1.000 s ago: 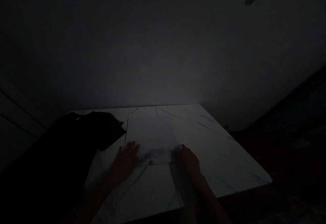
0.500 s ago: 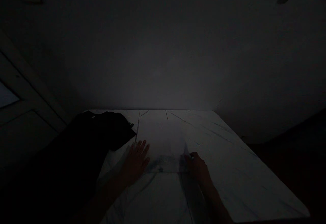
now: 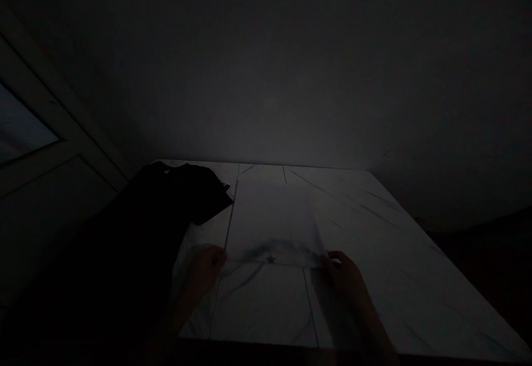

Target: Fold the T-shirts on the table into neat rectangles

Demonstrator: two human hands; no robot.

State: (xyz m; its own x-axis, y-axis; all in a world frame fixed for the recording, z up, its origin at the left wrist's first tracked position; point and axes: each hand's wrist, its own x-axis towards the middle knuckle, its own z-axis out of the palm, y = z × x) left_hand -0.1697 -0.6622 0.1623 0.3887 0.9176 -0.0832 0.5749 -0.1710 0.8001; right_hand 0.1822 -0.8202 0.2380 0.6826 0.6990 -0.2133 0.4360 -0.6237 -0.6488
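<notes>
A flat, whitish, translucent plastic bag (image 3: 272, 211) lies over the marble-patterned table, its near edge slightly raised. Marks of the table show through its near part. My left hand (image 3: 210, 263) is closed, pinching the bag's near left corner. At the near right corner, my right hand (image 3: 341, 270) pinches the bag between thumb and fingers. A black T-shirt (image 3: 166, 222) is spread to the left of the bag, with its collar toward the wall and a sleeve pointing at the bag. Dim light hides the finer details.
The white table (image 3: 399, 277) with grey veins and dark seam lines reaches back to a plain wall (image 3: 266, 89). At the left stands a panelled door (image 3: 78, 133) with a glass pane (image 3: 22, 125).
My left hand has gone from lying flat with spread fingers to pinching the near left corner. My right hand keeps its corner. The view has shifted a little.
</notes>
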